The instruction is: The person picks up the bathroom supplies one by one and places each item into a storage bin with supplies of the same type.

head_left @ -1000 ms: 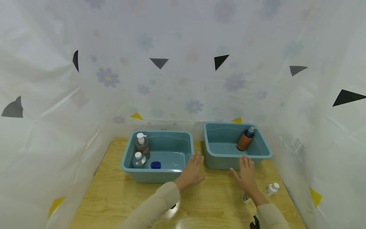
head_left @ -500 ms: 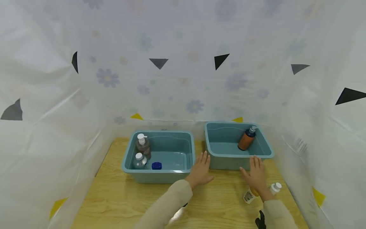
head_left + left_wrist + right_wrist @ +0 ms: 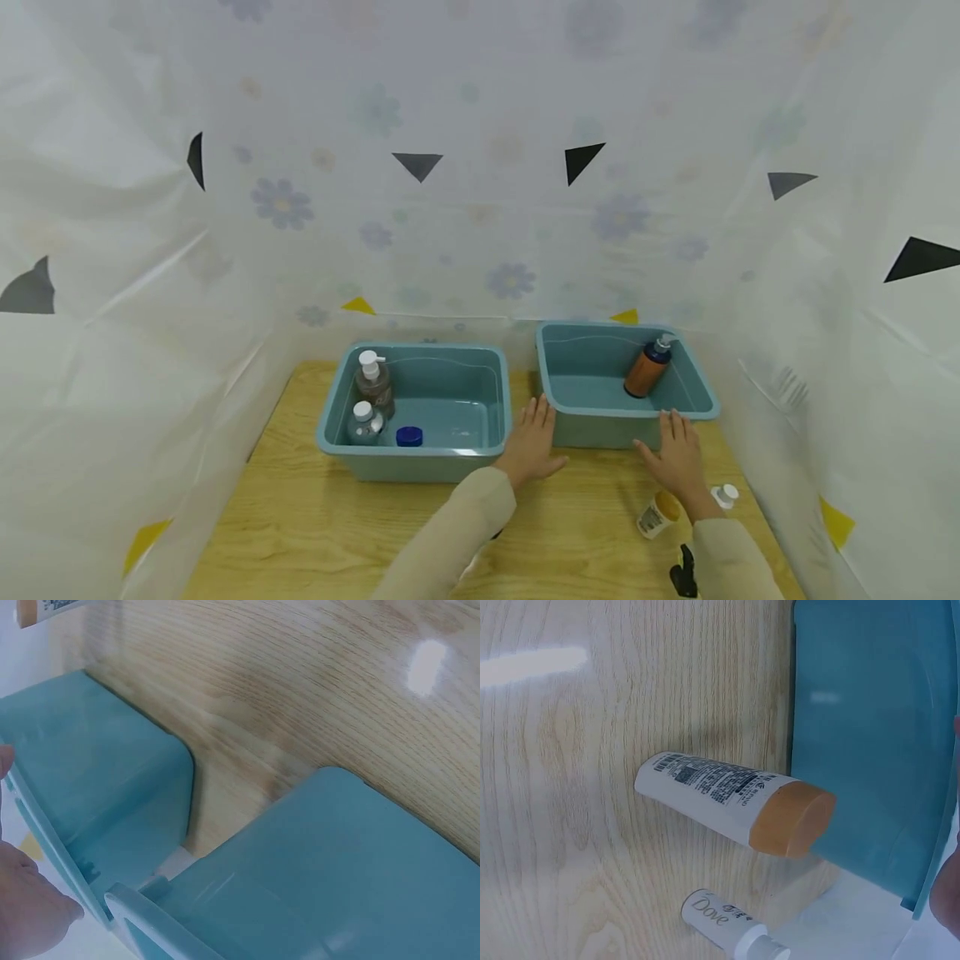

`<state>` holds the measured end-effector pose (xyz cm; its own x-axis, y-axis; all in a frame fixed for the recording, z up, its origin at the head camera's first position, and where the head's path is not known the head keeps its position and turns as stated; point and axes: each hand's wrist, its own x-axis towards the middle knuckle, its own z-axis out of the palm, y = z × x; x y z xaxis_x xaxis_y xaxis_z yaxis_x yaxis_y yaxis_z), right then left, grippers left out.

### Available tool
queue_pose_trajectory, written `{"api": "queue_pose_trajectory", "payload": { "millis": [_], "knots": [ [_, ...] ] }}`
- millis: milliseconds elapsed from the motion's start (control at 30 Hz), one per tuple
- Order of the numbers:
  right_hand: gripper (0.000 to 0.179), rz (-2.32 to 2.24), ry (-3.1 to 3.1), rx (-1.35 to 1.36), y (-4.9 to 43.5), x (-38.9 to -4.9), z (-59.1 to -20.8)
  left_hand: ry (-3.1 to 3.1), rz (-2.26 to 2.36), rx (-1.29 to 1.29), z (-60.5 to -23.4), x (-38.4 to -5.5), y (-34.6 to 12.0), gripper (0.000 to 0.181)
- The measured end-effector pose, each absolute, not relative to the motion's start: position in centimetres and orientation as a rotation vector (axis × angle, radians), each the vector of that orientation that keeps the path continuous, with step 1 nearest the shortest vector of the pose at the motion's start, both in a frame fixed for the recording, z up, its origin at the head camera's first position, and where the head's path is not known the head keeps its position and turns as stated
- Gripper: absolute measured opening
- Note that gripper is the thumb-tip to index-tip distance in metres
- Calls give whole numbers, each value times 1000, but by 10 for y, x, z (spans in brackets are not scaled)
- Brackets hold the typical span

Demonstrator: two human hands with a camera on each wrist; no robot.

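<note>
I saw that the left hand had shifted right, straight-fingered, to the near-left corner of the far-right bin; the right hand, also straight-fingered, had moved right along its near rim, beyond the orange-capped bottle.

Before me is a yellowish, wood-grained surface. Beyond the surface I see a white back sheet with faint purple flowers and dark triangles. Creased, glossy white side sheets rise to the left and right of the surface, bearing dark and yellow patches, and a bright glare lies on the surface's grain.
</note>
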<state>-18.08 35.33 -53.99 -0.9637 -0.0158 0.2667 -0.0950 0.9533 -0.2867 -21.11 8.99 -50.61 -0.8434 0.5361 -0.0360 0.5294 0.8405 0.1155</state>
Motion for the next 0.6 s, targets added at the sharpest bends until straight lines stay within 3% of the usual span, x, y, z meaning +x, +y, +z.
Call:
{"api": "queue_pose_trajectory", "payload": {
  "millis": [333, 600],
  "knots": [
    [73, 503, -2880, 64, 358, -179, -541, 2940, 200, 843, -523, -216, 90, 87],
    [74, 475, -2888, 58, 361, -173, -544, 2905, 162, 806, -513, -213, 90, 85]
  ]
}}
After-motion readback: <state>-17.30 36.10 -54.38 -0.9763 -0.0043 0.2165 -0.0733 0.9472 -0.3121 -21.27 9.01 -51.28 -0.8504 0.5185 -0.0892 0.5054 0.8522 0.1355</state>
